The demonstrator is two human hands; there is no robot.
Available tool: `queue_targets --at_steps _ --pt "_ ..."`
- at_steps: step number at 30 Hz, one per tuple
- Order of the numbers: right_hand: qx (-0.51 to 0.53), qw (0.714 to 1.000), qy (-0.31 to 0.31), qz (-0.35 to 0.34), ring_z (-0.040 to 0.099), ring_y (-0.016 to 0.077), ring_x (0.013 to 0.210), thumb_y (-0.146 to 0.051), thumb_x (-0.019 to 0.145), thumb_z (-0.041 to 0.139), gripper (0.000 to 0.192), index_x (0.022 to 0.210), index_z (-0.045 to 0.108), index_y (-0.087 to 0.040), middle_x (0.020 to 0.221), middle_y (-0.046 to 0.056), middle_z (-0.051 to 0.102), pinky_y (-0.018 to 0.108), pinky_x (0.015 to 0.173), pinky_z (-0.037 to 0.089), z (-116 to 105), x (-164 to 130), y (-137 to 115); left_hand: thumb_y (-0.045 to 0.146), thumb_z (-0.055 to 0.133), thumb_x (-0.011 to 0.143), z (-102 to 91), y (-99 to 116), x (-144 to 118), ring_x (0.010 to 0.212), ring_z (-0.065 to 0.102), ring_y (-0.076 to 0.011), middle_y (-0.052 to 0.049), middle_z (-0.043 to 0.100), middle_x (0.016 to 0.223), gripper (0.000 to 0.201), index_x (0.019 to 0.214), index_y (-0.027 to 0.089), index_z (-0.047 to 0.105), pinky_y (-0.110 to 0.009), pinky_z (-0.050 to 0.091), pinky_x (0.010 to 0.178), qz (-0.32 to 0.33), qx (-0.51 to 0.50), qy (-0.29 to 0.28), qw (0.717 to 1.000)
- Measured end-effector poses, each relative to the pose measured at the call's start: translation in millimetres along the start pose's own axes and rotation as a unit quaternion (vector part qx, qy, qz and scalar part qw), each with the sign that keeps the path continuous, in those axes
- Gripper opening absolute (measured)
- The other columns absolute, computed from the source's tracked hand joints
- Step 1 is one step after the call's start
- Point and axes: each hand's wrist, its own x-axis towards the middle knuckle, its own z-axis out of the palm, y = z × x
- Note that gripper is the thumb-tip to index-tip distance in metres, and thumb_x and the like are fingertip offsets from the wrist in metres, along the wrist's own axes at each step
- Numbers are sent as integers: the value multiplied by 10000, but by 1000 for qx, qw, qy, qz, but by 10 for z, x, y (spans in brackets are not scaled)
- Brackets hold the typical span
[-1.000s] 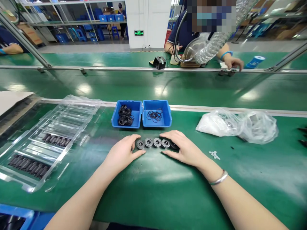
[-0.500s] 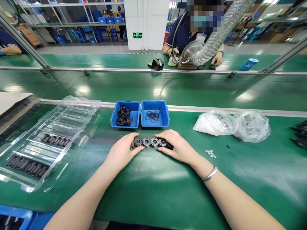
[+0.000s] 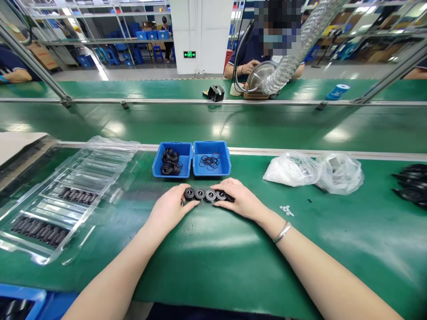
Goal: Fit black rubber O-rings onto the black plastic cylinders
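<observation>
Several black round parts with ringed faces and centre holes stand side by side in a row on the green bench; a middle round part [image 3: 210, 195] shows clearly. My left hand [image 3: 171, 201] closes around the left end of the row, thumb in front and fingers behind. At the right end, my right hand [image 3: 238, 198] pinches the row the same way, partly covering the last parts. Just behind the hands sit a blue bin [image 3: 155, 170] with a heap of black rubber rings [image 3: 171, 162] and a second blue bin [image 3: 227, 170] with fewer thin black rings [image 3: 209, 162].
To the left lies a clear plastic tray [image 3: 96, 178] with dark cylindrical parts [image 3: 42, 231]. Plastic bags [image 3: 293, 169], small white pieces [image 3: 287, 210] and black parts [image 3: 413, 184] are on the right. Beyond a metal rail [image 3: 167, 102], a co-worker [image 3: 248, 66] sits behind a clear duct [image 3: 290, 62].
The view has shifted slightly, moving the bench things a little left. My hands keep their hold on the row. The co-worker's hand has moved away from the far bench's right side.
</observation>
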Motion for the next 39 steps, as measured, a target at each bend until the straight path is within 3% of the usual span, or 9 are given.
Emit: queue_targets --at_steps 4,11,29,39 --pt "8 1000 0 -12 574 220 1008 -414 827 706 477 1251 581 -234 1048 66 667 407 931 479 6 35 40 473 608 860 -1 -15 -9 771 603 -207 -43 641 907 420 1184 211 557 -294 451 692 -1 -3 5 1000" --pt "9 1000 -2 -20 578 220 1014 -435 831 698 464 1222 579 -217 1093 70 665 413 943 460 0 38 44 479 595 872 -2 -6 -19 813 622 -217 -63 653 986 431 1212 217 555 -307 466 734 -1 3 2 1000" --pt "-8 999 25 -19 582 226 944 -384 893 638 307 1136 604 -199 1019 75 669 407 874 483 16 57 -17 453 593 888 43 83 -51 874 637 -234 -46 664 1032 347 1141 216 589 -324 477 730 -28 77 21 996" --pt "6 1000 15 13 572 231 1049 -408 831 710 510 1268 528 -217 1126 85 626 407 944 483 2 -21 26 464 625 865 13 24 -62 846 624 -223 -40 657 975 416 1182 199 569 -303 450 714 -29 62 24 997"
